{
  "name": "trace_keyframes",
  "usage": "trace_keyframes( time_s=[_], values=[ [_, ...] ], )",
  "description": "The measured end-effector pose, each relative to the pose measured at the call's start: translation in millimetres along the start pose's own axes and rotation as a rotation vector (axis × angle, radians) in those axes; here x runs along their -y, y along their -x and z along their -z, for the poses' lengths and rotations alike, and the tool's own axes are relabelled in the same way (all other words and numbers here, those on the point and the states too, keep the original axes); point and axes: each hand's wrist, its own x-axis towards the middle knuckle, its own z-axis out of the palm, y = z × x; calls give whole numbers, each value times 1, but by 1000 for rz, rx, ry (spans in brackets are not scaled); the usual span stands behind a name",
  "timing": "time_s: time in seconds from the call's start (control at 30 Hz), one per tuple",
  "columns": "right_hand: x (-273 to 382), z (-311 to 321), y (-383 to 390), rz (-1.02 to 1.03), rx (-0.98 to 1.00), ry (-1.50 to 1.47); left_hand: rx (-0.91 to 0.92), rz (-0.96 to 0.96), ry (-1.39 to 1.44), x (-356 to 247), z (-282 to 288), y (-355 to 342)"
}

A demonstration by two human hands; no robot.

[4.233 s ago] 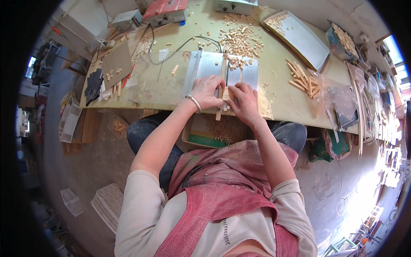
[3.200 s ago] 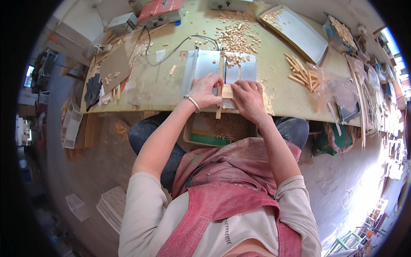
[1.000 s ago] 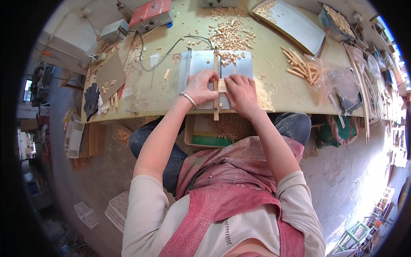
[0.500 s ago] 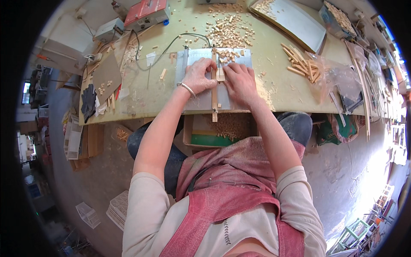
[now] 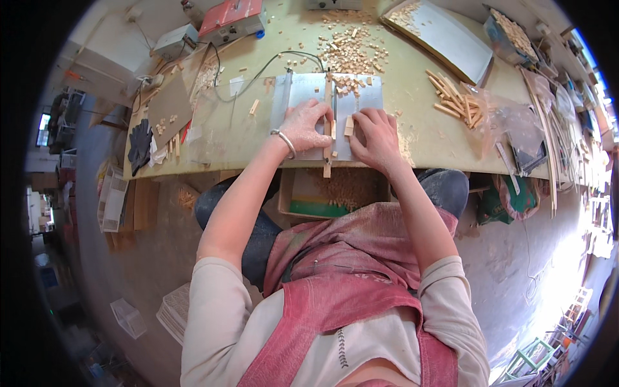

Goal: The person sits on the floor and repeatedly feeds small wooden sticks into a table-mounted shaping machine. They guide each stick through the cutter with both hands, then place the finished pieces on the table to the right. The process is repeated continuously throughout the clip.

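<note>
cardboard box (image 5: 303, 200) under the bench — holding small wood offcuts (image 5: 348, 187).

A thin pale wooden strip (image 5: 328, 145) lies lengthwise on the flat grey metal plate (image 5: 361, 103), its near end overhanging the edge.

1. A small woodworking workshop: beyond the hands, a heap of cut wooden blocks (image 5: 348, 45) litters the green workbench (image 5: 419, 138).
2. Right of the hands lie wooden sticks (image 5: 454, 100).
3. Below the hands, a sawdust-filled box (image 5: 335, 193) sits.
</note>
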Motion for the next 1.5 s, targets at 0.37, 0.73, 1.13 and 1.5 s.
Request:
trace_keyframes(
  time_s=[0.37, 0.73, 1.13, 1.5],
  values=[
    [4, -2, 25, 4, -58, -43, -33, -135, -73, -42, -16, 65],
    [6, -6, 26, -17, -19, -50, -231, -59, 239, -7, -79, 181],
    [13, 1, 23, -46, 37, -30, -706, 690, -124, 191, -77, 105],
    [10, -4, 21, -23, 45, -59, -307, 469, -393, 208, -63, 125]
  ],
)
